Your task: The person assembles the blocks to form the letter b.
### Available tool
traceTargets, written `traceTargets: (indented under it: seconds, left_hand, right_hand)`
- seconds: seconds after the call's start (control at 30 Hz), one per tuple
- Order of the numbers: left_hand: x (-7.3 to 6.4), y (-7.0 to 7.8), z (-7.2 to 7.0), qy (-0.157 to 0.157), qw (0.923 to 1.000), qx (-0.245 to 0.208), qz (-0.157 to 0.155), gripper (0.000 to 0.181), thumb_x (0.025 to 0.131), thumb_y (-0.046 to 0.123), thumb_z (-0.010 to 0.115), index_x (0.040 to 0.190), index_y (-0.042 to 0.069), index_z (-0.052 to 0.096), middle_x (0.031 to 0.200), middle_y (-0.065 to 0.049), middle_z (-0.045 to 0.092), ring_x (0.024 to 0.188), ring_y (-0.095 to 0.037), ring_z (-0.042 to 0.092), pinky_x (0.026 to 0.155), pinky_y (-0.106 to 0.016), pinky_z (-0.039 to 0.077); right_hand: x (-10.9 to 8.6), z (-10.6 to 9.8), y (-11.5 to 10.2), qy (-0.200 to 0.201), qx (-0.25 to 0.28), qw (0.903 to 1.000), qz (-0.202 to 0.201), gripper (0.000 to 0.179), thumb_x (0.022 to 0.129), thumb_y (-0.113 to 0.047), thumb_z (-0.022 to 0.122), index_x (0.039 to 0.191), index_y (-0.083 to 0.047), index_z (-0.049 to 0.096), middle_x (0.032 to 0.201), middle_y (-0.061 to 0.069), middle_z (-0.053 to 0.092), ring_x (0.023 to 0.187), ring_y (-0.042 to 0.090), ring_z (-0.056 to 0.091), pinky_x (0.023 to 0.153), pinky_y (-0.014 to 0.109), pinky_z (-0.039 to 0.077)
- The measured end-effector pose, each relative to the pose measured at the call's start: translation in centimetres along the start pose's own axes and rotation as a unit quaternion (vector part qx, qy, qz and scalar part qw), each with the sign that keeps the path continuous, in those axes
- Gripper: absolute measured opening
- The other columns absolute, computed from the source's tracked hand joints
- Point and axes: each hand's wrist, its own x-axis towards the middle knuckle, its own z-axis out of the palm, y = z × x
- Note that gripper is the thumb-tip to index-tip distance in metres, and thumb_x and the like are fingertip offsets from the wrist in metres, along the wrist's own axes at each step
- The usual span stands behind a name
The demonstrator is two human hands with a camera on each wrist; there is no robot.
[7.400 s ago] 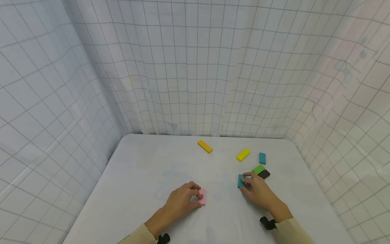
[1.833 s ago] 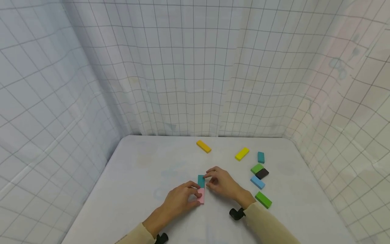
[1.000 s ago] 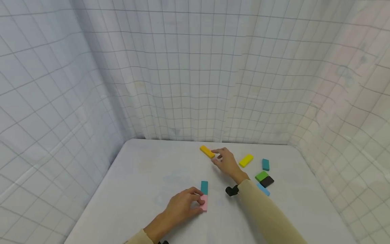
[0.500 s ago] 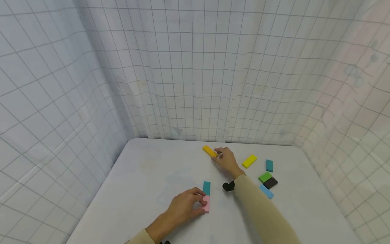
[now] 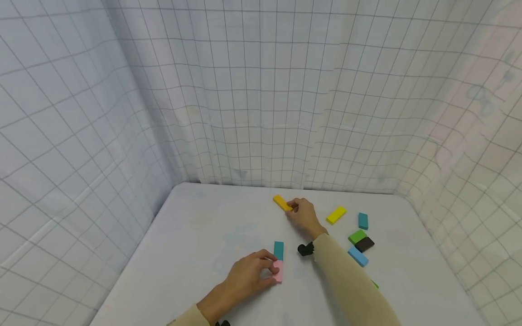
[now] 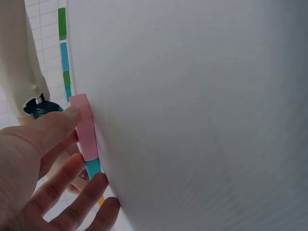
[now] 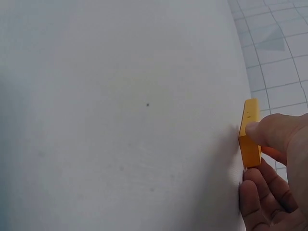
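Observation:
My left hand (image 5: 249, 273) pinches a pink rectangular block (image 6: 85, 127) lying flat on the white table, thumb on one side and fingers on the other. End to end with it, on the far side, lies a teal block (image 5: 278, 250); the two make one straight strip. Farther back, my right hand (image 5: 303, 216) pinches the near end of an orange-yellow block (image 5: 281, 202). In the right wrist view the thumb presses on this orange-yellow block (image 7: 250, 132) near its middle, and other fingertips rest on the table.
On the right lie a yellow block (image 5: 336, 215), another teal block (image 5: 363, 221), a light green block (image 5: 357, 237), a black block (image 5: 364, 244) and a blue block (image 5: 358, 256). A green block (image 5: 374, 284) is mostly behind the right sleeve. Gridded white curtains surround the table (image 5: 195, 235).
My right hand carried the teal block from the right to the pink block's far end, let go, then reached back to the orange-yellow block and pinched it. My left hand stays on the pink block.

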Motion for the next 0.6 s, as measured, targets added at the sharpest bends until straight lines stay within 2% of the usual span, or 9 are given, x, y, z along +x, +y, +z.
traceTargets:
  seconds: [0.3,0.4,0.5,0.6]
  left_hand:
    - [0.2,0.0,0.0,0.009,0.9999,-0.004,0.011,0.015,0.097,0.030,0.099,0.109,0.027,0.092,0.136,0.006,0.080,0.122,-0.018,0.080,0.092,-0.038,0.069]
    - [0.2,0.0,0.1,0.005,1.0000,-0.002,0.005,0.015,0.096,0.031,0.099,0.109,0.028,0.092,0.136,0.007,0.080,0.122,-0.018,0.080,0.092,-0.038,0.069]
    - [0.1,0.0,0.1,0.002,1.0000,-0.002,0.001,0.014,0.096,0.032,0.099,0.108,0.028,0.092,0.137,0.008,0.080,0.122,-0.017,0.080,0.092,-0.038,0.069]
    - [0.1,-0.1,0.1,0.000,1.0000,-0.001,0.000,0.015,0.096,0.031,0.099,0.109,0.028,0.092,0.136,0.008,0.079,0.121,-0.017,0.080,0.092,-0.038,0.069]
  right_hand:
    - [0.3,-0.3,1.2,-0.002,0.008,0.9996,-0.026,0.035,0.102,-0.007,0.083,0.136,0.002,0.080,0.122,0.020,0.080,0.101,0.027,0.073,0.095,0.038,0.066]
    - [1.4,0.6,3.1,-0.003,-0.002,0.9992,-0.039,0.036,0.099,-0.009,0.084,0.133,0.002,0.082,0.117,0.018,0.080,0.097,0.022,0.074,0.090,0.032,0.066]
    - [1.8,0.9,3.9,-0.006,-0.006,0.9992,-0.039,0.037,0.097,-0.013,0.086,0.132,0.000,0.084,0.115,0.015,0.082,0.095,0.017,0.075,0.087,0.029,0.066]
    - [1.2,0.6,3.2,-0.007,-0.001,0.9992,-0.039,0.035,0.098,-0.013,0.085,0.130,0.002,0.084,0.114,0.016,0.083,0.093,0.018,0.076,0.086,0.030,0.067]
